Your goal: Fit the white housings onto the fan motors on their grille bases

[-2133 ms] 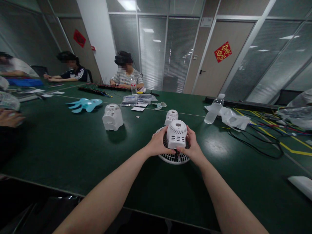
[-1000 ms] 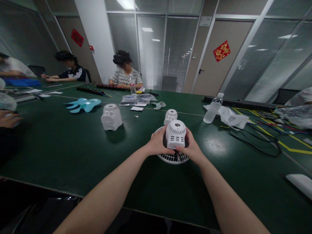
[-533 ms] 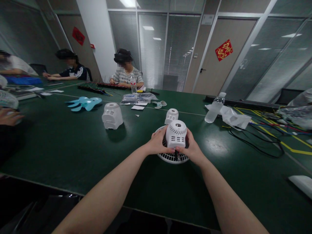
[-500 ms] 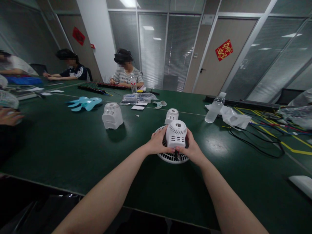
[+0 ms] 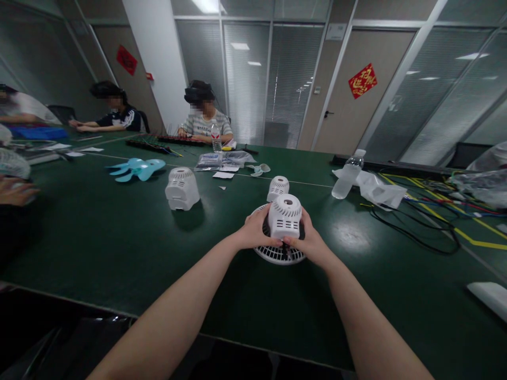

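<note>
Between my two hands is a white fan motor housing (image 5: 285,216) with slotted vents and a round hole on top. My left hand (image 5: 257,230) wraps its left side, and my right hand (image 5: 311,237) grips its right side. Both thumbs meet at the housing's lower front edge. Beneath it lies a round white fan grille (image 5: 277,257) on the green table, and small dark parts show just below my thumbs. A second white housing (image 5: 278,188) stands right behind the held one. Farther left stands another white housing (image 5: 182,189).
Blue fan blades (image 5: 138,169) lie on the left of the table (image 5: 119,243). Behind are plastic bags (image 5: 222,160) and a small clear fan blade (image 5: 259,169). To the right are a bottle (image 5: 348,175), crumpled wrap (image 5: 382,190) and black cables (image 5: 420,237). Co-workers sit at the left and far side.
Both hands stay closed around the housing over the grille, almost unmoved. The whole view has shifted very slightly.
</note>
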A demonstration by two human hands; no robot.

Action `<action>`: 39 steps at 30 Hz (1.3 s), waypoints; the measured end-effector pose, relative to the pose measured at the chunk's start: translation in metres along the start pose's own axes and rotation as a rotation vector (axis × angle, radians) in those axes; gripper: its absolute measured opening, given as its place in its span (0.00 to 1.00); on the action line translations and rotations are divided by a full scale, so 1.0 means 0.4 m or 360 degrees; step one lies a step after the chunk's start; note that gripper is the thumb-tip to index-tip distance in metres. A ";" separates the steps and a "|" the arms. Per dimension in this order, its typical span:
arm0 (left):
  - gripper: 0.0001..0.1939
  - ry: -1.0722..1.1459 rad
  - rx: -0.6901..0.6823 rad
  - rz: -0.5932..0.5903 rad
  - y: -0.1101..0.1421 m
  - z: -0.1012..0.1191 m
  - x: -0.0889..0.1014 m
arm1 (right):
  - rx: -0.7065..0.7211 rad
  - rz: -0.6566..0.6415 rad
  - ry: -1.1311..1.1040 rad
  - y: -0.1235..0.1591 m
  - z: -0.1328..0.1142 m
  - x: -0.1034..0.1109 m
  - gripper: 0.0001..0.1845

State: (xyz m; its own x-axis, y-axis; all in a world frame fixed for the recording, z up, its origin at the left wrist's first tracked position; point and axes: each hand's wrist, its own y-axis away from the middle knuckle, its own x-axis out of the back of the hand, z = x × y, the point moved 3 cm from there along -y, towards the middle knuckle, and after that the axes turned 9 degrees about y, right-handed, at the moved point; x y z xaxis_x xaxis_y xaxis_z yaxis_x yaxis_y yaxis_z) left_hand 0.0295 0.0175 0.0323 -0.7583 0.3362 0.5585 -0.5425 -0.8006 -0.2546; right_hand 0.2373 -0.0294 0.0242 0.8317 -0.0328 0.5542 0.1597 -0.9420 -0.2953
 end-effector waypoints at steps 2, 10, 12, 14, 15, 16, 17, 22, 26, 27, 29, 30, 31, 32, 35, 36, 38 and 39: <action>0.61 -0.0008 0.0007 -0.0011 0.001 -0.001 0.000 | -0.0016 -0.0007 0.0006 0.000 0.002 0.004 0.60; 0.60 0.0017 0.0029 -0.0038 0.001 -0.001 0.002 | -0.0044 0.0008 0.0110 -0.001 -0.001 0.014 0.61; 0.60 0.0033 0.0008 -0.0039 0.000 -0.001 0.003 | -0.0032 0.0011 0.0125 -0.001 0.001 0.014 0.60; 0.60 0.0044 -0.0014 -0.0035 -0.001 -0.001 0.003 | -0.0018 0.0018 0.0139 -0.001 0.003 0.014 0.60; 0.59 0.0044 -0.0020 -0.0032 -0.002 -0.002 0.002 | -0.0014 0.0021 0.0147 -0.002 0.005 0.014 0.60; 0.59 0.0039 -0.0023 -0.0030 -0.003 -0.002 0.002 | -0.0012 0.0021 0.0156 -0.002 0.008 0.014 0.60; 0.59 0.0028 -0.0022 -0.0029 -0.003 -0.003 0.001 | -0.0011 0.0020 0.0162 -0.003 0.011 0.014 0.60; 0.59 -0.0052 0.0015 -0.0031 -0.007 0.000 -0.003 | 0.0008 0.0007 0.0179 -0.006 0.023 0.010 0.61; 0.59 -0.0040 0.0025 -0.0054 -0.002 0.007 0.000 | -0.0016 -0.0006 0.0194 -0.004 0.031 0.013 0.61; 0.60 -0.0031 0.0031 -0.0057 0.000 0.008 0.002 | -0.0008 -0.0032 0.0168 -0.003 0.031 0.015 0.61; 0.60 -0.0008 0.0040 -0.0066 0.003 0.010 0.004 | 0.0030 -0.0129 0.0076 0.000 0.031 0.020 0.61; 0.60 0.0002 0.0040 -0.0068 0.004 0.010 0.006 | 0.0043 -0.0201 0.0024 0.002 0.031 0.021 0.60; 0.60 0.0010 0.0037 -0.0070 0.005 0.010 0.006 | 0.0044 -0.0247 -0.0020 0.003 0.031 0.024 0.60; 0.60 0.0016 0.0031 -0.0076 0.005 0.009 0.007 | 0.0040 -0.0266 -0.0052 0.004 0.030 0.026 0.59; 0.60 0.0019 0.0019 -0.0078 0.002 0.004 0.006 | 0.0037 -0.0263 -0.0106 0.004 0.027 0.028 0.57; 0.60 0.0016 0.0016 -0.0079 0.000 0.002 0.005 | 0.0042 -0.0256 -0.0111 0.003 0.026 0.027 0.57; 0.60 0.0004 0.0005 -0.0078 -0.002 -0.001 0.003 | 0.0057 -0.0242 -0.0106 0.003 0.025 0.025 0.56; 0.60 -0.0003 0.0001 -0.0074 -0.003 -0.002 0.002 | 0.0069 -0.0233 -0.0099 0.003 0.025 0.024 0.56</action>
State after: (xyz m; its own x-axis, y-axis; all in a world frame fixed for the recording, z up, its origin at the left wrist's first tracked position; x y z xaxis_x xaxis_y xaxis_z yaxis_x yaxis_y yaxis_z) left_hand 0.0292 0.0191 0.0324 -0.7314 0.3720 0.5715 -0.5770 -0.7843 -0.2280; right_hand 0.2507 -0.0276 0.0214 0.8291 0.1257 0.5448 0.3031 -0.9199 -0.2489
